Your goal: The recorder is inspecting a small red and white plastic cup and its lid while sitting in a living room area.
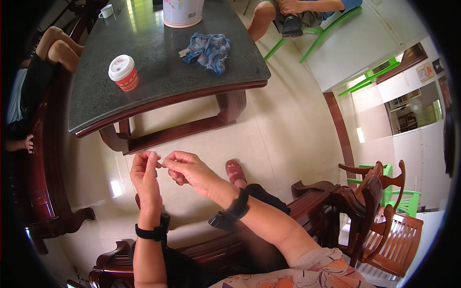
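Note:
Thumb and fingertips of my left hand [146,176] pinch together over the floor, just in front of the table. My right hand [189,171] meets it from the right, also in a pinch. Between the two sets of fingertips shows a small, thin, pale thing [161,160], too fine to identify and mostly hidden by the fingers. Beyond the hands, a red paper cup [126,80] with a white lid stands on the dark stone-topped table [155,72]. A crumpled blue cloth [210,50] lies to the cup's right.
A white bin-like container [183,12] and a white mug [106,12] stand farther back on the table. One person sits on a wooden bench [43,172] at left, another on a green chair [324,30] at upper right. A wooden chair [392,241] stands at lower right.

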Demonstrator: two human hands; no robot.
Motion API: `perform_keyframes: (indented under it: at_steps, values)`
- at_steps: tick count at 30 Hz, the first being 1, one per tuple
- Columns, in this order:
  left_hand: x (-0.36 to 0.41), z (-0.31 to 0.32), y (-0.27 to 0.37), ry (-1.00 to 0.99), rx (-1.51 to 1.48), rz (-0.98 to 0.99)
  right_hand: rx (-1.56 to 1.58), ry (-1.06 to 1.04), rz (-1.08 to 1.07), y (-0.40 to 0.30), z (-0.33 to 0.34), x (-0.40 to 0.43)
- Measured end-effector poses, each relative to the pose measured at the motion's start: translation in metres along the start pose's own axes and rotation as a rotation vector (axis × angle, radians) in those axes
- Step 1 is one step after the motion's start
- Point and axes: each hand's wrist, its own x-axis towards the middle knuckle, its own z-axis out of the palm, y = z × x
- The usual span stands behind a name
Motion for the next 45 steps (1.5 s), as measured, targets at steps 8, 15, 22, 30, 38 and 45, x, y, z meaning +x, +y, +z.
perform_keyframes:
  at_steps: [8, 15, 22, 30, 38, 45]
  values:
    - [0.0, 0.001, 0.003, 0.029, 0.015, 0.012, -0.018, 0.017, 0.015, 0.002, 0.004, 0.002]
    - [-0.001, -0.001, 0.009, 0.029, 0.029, -0.053, -0.03, -0.008, 0.04, 0.001, 0.006, 0.001]
    - [-0.003, -0.002, 0.006, 0.013, 0.034, -0.085, -0.012, -0.018, 0.066, 0.003, 0.009, 0.001]
    - [-0.005, 0.004, 0.012, -0.124, 0.081, -0.158, -0.023, -0.027, 0.07, 0.004, 0.004, -0.002]
    - [-0.002, 0.001, -0.009, -0.096, 0.076, -0.07, -0.082, 0.034, 0.091, -0.004, -0.002, -0.008]
    - [-0.005, 0.014, -0.014, -0.073, 0.196, 0.014, -0.068, 0.081, 0.108, -0.011, -0.017, -0.017]
